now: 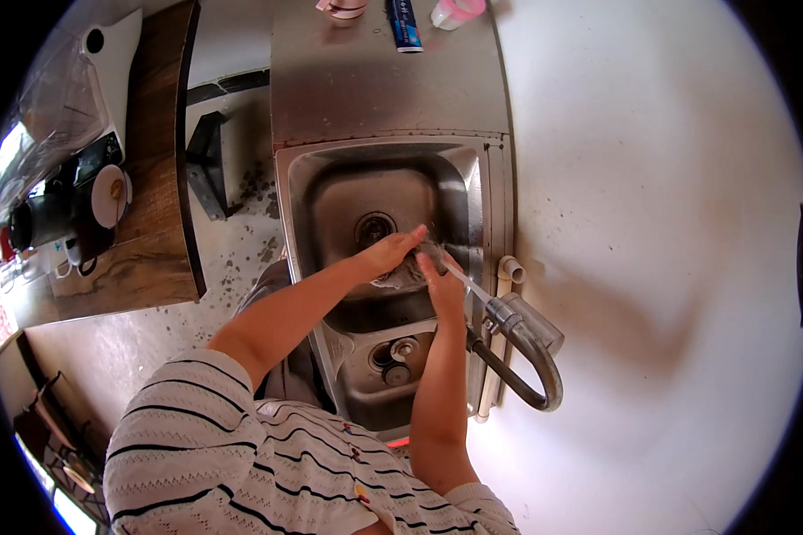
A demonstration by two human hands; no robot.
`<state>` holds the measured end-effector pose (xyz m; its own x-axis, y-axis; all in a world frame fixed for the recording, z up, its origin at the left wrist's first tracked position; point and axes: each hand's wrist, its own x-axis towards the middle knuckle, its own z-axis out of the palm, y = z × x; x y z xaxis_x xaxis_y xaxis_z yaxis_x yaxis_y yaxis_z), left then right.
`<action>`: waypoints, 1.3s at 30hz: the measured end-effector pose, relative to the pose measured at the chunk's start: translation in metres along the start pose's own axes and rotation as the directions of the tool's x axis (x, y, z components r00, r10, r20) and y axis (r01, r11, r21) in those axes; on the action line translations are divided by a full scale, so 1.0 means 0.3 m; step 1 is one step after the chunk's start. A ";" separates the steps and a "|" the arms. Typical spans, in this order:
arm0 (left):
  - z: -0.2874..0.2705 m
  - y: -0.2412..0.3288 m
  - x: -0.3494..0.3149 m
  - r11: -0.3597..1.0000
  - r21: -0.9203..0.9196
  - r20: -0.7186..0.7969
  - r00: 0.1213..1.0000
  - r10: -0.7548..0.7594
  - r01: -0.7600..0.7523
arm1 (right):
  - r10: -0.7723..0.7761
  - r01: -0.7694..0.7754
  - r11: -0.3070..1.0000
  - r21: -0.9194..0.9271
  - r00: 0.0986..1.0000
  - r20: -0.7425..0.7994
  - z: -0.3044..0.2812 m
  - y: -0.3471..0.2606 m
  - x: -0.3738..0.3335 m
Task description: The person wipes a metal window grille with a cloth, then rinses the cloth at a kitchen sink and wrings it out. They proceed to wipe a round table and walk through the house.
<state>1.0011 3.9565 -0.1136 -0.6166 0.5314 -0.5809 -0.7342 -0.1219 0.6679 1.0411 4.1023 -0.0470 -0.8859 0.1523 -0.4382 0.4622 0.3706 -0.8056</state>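
Over the larger basin of a steel sink point(299, 192), my two hands are close together under running water. Between them is a wet, crumpled grey cloth point(405, 275), partly hidden by the fingers. My left hand point(393, 252) grips it from the left, thumb toward the far side. My right hand point(442, 281) is closed on its right part. A stream of water point(467, 280) runs from the curved metal faucet point(533, 343) onto the cloth by my right hand. The drain point(375, 230) shows beyond my left hand.
The smaller basin point(366, 379) with its drain strainer lies nearer me. On the steel counter point(384, 89) stand a pink cup point(343, 9), a blue tube point(405, 27) and a pink-and-white cup point(455, 12). A wooden table point(156, 178) stands left; a white wall point(651, 178) borders the right.
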 end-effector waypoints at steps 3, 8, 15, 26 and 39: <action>-0.024 0.041 -0.032 0.917 0.375 0.213 0.975 0.059 -0.137 | 0.106 -0.082 0.990 0.118 0.970 -0.219 0.002 0.057 -0.009; -0.099 0.108 -0.055 0.623 0.774 0.195 0.979 -0.064 -0.113 | 0.218 0.020 0.801 0.598 0.921 -0.323 0.001 0.031 -0.036; 0.002 0.032 -0.018 0.849 -0.525 -0.054 0.994 -0.094 0.052 | -0.035 0.146 0.960 0.237 0.908 -0.417 0.071 0.038 -0.034; 0.118 -0.199 0.120 0.771 -0.574 -0.062 0.924 -0.379 0.278 | -0.266 0.015 0.934 -0.357 0.696 -0.667 0.124 0.181 0.196; 0.069 0.028 0.002 0.977 -0.101 -0.128 0.971 -0.201 0.189 | -0.074 0.162 0.977 0.138 0.867 -0.493 0.082 0.210 0.196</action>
<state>1.0004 3.9732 -0.0986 -0.4876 0.4330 -0.7581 -0.8624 -0.1033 0.4956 1.0190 4.1122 -0.1334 -0.8214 0.5568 -0.1234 0.3136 0.2602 -0.9132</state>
